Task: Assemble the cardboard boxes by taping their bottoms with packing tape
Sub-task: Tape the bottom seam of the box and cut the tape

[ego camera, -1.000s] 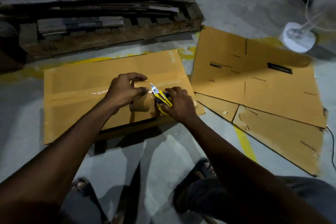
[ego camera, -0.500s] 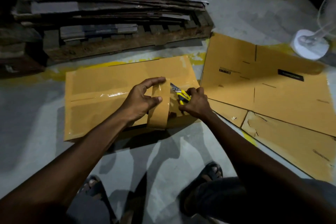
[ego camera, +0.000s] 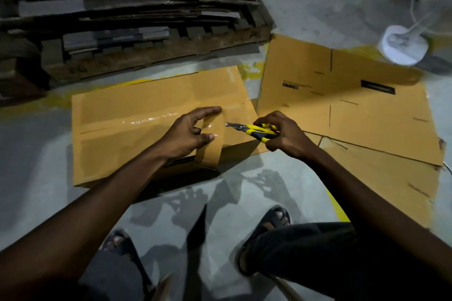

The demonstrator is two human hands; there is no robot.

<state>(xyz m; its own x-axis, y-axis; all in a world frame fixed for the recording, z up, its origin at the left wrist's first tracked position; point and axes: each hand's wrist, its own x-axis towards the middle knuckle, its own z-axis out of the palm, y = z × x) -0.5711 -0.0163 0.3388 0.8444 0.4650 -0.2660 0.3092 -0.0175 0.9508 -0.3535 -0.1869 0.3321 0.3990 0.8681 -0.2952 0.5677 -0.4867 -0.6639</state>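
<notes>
A brown cardboard box point(ego camera: 127, 134) stands on the floor with its flaps closed and glossy tape along the seam. My left hand point(ego camera: 188, 134) grips a roll of brown packing tape point(ego camera: 210, 146) above the box's near right edge, index finger stretched over it. My right hand point(ego camera: 281, 134) holds a yellow and black utility knife point(ego camera: 254, 129), its blade pointing left at the roll's right side.
A flattened cardboard box point(ego camera: 342, 95) lies to the right on the floor. A wooden pallet point(ego camera: 151, 56) stacked with flat cardboard sits behind. A white fan base point(ego camera: 401, 46) stands at the far right. My sandalled feet point(ego camera: 269, 222) are below.
My left hand has lifted the tape roll up off the box top. My right hand has drawn the knife to the right, away from the left hand.
</notes>
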